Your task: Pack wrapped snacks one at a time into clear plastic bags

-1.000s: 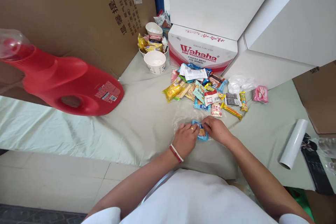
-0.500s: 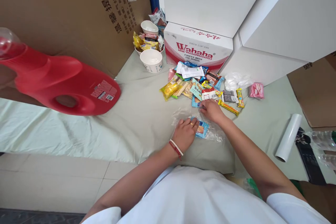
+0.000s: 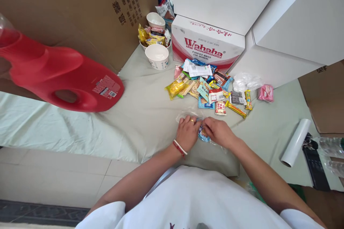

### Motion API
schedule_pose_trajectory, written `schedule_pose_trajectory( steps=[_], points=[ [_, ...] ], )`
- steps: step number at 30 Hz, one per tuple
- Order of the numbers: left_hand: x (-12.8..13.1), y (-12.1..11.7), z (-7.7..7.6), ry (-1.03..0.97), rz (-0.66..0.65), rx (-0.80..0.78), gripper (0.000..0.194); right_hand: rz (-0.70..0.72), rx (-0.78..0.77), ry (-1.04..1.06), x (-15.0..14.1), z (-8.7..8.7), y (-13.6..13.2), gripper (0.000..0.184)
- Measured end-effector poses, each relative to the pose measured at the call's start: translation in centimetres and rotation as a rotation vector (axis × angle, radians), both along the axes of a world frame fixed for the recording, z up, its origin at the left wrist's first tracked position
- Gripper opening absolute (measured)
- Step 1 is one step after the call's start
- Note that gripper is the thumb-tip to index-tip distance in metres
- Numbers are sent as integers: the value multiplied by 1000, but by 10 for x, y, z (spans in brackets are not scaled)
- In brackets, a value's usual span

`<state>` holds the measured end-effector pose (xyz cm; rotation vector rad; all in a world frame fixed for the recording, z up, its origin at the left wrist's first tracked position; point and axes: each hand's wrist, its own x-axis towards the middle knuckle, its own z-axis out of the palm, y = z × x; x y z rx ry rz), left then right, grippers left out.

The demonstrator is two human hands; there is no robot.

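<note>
Close in front of me, a light-blue snack packet (image 3: 203, 136) is gripped between my two hands, partly covered by the fingers. My left hand (image 3: 188, 133), wearing a ring and bracelets, is closed on its left side. On the other side my right hand (image 3: 218, 131) pinches at the packet's upper edge; the fingertips nearly meet. Crinkled clear plastic (image 3: 183, 113) spreads under and around both hands. Just beyond them lies a pile of wrapped snacks, with a red-and-white packet (image 3: 220, 108) and a yellow stick packet (image 3: 235, 109) at its near edge.
Paper cups (image 3: 157, 57), one filled with snacks, stand before the Wahaha carton (image 3: 206, 43). A big red bottle (image 3: 67, 78) is at left. A pink packet (image 3: 265, 93), crumpled clear plastic (image 3: 245, 81) and a white roll (image 3: 295, 143) lie at right.
My right hand has drawn back from the pile to the blue snack packet, beside my left hand. The red-and-white packet now shows at the pile's near edge. The view has shifted slightly.
</note>
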<state>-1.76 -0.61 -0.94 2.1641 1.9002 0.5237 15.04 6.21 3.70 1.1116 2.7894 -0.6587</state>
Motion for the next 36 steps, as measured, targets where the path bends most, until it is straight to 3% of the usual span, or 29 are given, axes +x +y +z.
schedule_pose_trajectory(
  steps=[2, 4, 8, 11, 14, 17, 19, 21, 24, 27, 30, 33, 36],
  points=[
    [-3, 1, -7, -108, 175, 13, 20, -26, 6, 2, -1, -11, -18, 28],
    [-10, 3, -15, -240, 327, -13, 42, -67, 21, -12, -2, -20, -31, 35],
    [-35, 15, -27, -503, 364, -33, 86, -72, 92, -115, -4, -30, -42, 48],
    [-50, 30, -23, -649, 405, -39, 76, -23, 134, -188, -7, -28, -45, 60],
    [-48, 44, -8, -559, 489, -54, 65, -9, 170, -246, -13, -22, -49, 62],
    [-36, 51, 7, -329, 424, -70, 87, -8, 184, -271, -19, -16, -53, 59],
    [-33, 50, 10, -213, 340, -132, 85, -5, 176, -271, -19, -13, -56, 57],
    [-39, 45, 8, -172, 266, -186, 61, -5, 163, -260, -15, -14, -58, 58],
    [-55, 32, 5, -281, 210, -211, 19, -19, 142, -216, -5, -19, -62, 65],
    [-59, 15, 9, -443, 211, -194, 2, -34, 139, -147, 2, -29, -66, 67],
    [-37, -2, 16, -568, 204, -111, 6, -32, 140, -75, 3, -36, -68, 60],
    [-5, -14, 17, -590, 45, -95, 18, -35, 106, 35, 6, -40, -66, 45],
    [13, -19, 11, -517, -64, -77, 31, -28, -29, 261, 19, -38, -61, 37]
  ],
)
